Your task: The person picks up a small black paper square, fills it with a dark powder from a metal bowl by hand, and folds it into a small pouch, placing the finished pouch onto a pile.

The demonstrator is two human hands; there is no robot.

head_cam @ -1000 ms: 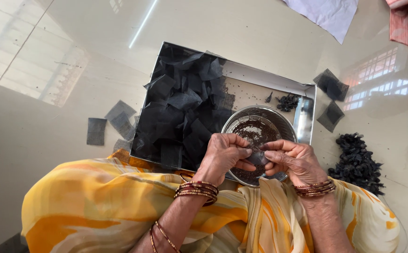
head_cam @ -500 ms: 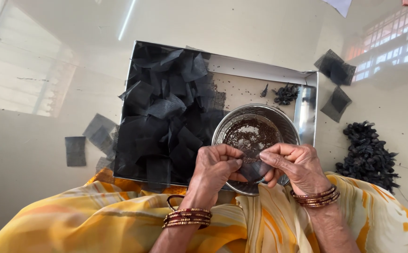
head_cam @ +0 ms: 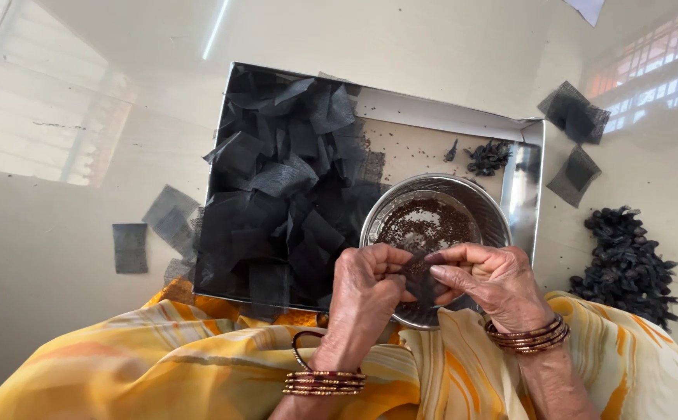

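Both hands, left hand (head_cam: 367, 284) and right hand (head_cam: 488, 281), still pinch one black mesh square (head_cam: 419, 272) over the steel bowl (head_cam: 494, 214), now nearer the tray's (head_cam: 448, 113) near edge.

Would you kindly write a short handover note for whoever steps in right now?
Left hand and right hand: both pinch one small black mesh square, grip shut, just over the steel bowl of dark seeds.
Things: the bowl sits in the metal tray, beside a heap of loose mesh squares.
Done: a pile of dark bundles lies on the floor to the right; a few sit in the tray.
Left: the square in hand is not yet closed; many squares remain.
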